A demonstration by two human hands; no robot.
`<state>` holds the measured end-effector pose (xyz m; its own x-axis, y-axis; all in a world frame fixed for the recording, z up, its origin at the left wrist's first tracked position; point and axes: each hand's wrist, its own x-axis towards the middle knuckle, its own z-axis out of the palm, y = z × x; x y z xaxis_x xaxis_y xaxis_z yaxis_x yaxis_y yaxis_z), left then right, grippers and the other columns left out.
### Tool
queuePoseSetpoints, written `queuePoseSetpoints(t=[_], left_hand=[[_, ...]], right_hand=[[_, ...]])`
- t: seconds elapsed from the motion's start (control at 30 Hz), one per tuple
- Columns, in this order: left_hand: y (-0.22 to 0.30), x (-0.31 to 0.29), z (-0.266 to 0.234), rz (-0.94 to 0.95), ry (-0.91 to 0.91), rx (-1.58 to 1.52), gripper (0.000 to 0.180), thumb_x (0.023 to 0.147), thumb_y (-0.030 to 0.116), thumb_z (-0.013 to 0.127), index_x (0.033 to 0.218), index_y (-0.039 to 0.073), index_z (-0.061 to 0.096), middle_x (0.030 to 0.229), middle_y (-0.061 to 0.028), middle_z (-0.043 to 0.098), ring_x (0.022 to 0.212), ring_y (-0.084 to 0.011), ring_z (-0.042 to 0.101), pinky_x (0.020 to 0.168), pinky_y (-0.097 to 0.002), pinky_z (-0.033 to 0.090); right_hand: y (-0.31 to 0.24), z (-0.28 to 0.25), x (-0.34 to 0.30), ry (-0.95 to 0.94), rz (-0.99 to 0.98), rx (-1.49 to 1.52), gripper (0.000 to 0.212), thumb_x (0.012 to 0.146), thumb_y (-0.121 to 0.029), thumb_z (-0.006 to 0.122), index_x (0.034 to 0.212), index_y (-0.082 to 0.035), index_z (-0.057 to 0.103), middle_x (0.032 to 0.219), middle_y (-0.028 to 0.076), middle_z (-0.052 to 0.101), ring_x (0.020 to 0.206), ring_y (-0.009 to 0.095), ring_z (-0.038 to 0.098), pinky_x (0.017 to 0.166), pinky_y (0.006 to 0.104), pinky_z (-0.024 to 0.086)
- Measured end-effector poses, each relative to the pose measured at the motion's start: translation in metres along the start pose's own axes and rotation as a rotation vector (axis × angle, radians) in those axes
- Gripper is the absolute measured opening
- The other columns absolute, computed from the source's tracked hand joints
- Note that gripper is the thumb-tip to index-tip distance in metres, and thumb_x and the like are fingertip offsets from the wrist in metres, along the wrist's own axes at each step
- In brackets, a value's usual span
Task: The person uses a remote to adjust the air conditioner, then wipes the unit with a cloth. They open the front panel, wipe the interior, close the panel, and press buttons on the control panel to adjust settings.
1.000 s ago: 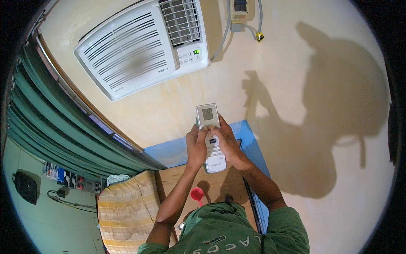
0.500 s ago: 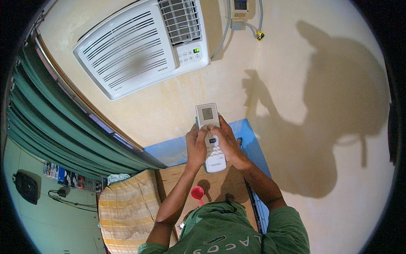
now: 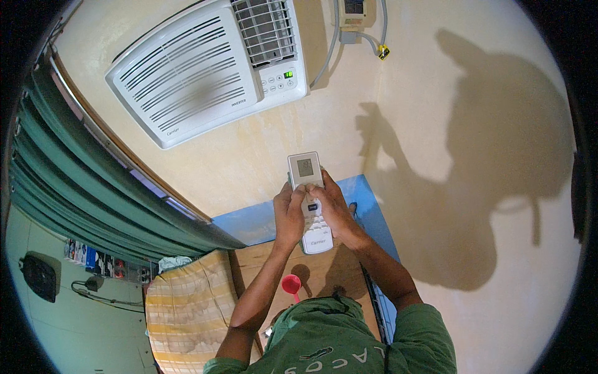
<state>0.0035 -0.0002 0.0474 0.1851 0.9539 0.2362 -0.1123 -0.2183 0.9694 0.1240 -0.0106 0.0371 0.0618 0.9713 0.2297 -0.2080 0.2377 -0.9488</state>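
A white air-conditioner remote control [image 3: 317,240] is held upright between both hands, its small grey screen at the top. My left hand [image 3: 289,212] wraps its left side and my right hand [image 3: 331,209] its right side. Both thumbs rest on the buttons just below the screen; the other fingers are mostly hidden behind the remote. Beyond, on the wall, is a white window air conditioner [image 3: 187,75] with slanted slots, an open grille and a lit green display.
Green curtains [image 3: 87,162] hang at the left. A grey-cabled electrical box [image 3: 352,15] is on the wall at the top. Below my arms are a wooden surface [image 3: 255,262], a pink scoop [image 3: 291,284] and a yellow checked cloth [image 3: 187,311].
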Motion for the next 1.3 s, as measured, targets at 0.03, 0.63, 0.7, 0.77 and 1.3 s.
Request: queuePoseSetpoints(t=[0.03,0.63,0.7,0.77,1.3], left_hand=[[0.000,0.000,0.000,-0.004,0.000,0.008,0.031,0.099,0.019,0.047,0.109,-0.007,0.060,0.090,-0.0120,0.067,0.080,-0.0137,0.059,0.072,-0.0302,0.048],[0.001,-0.001,-0.002,-0.010,-0.019,-0.003,0.031,0.099,0.020,0.047,0.109,-0.007,0.060,0.091,-0.0116,0.066,0.080,-0.0142,0.058,0.073,-0.0300,0.048],[0.000,-0.001,-0.003,-0.029,-0.022,-0.033,0.031,0.099,0.019,0.047,0.110,-0.006,0.060,0.094,-0.0114,0.066,0.083,-0.0141,0.058,0.075,-0.0298,0.047],[-0.002,-0.003,-0.004,-0.032,-0.034,-0.083,0.031,0.099,0.019,0.047,0.111,-0.006,0.060,0.097,-0.0112,0.066,0.086,-0.0139,0.058,0.077,-0.0296,0.047],[-0.012,-0.003,-0.010,-0.029,-0.060,-0.123,0.037,0.096,0.021,0.044,0.116,-0.007,0.058,0.103,-0.0131,0.063,0.093,-0.0172,0.056,0.085,-0.0310,0.044]], right_hand=[[0.000,0.000,0.000,0.002,0.018,0.025,0.062,0.094,-0.020,0.052,0.144,0.009,0.030,0.118,0.020,0.059,0.105,0.022,0.058,0.091,0.0329,0.048],[0.009,-0.001,0.001,0.028,-0.025,-0.075,0.064,0.094,-0.029,0.053,0.140,0.011,0.034,0.117,0.023,0.060,0.107,0.024,0.058,0.094,0.0351,0.046],[0.006,0.000,0.000,0.006,-0.024,-0.048,0.061,0.094,-0.028,0.052,0.139,0.009,0.036,0.118,0.021,0.059,0.107,0.024,0.057,0.094,0.0354,0.046],[0.003,0.001,-0.001,-0.002,-0.025,-0.028,0.058,0.095,-0.028,0.052,0.138,0.008,0.037,0.118,0.020,0.059,0.107,0.024,0.057,0.094,0.0355,0.045],[0.012,0.001,-0.004,-0.034,0.010,0.235,0.052,0.097,-0.025,0.046,0.140,0.003,0.038,0.125,0.015,0.055,0.115,0.020,0.051,0.102,0.0327,0.039]])
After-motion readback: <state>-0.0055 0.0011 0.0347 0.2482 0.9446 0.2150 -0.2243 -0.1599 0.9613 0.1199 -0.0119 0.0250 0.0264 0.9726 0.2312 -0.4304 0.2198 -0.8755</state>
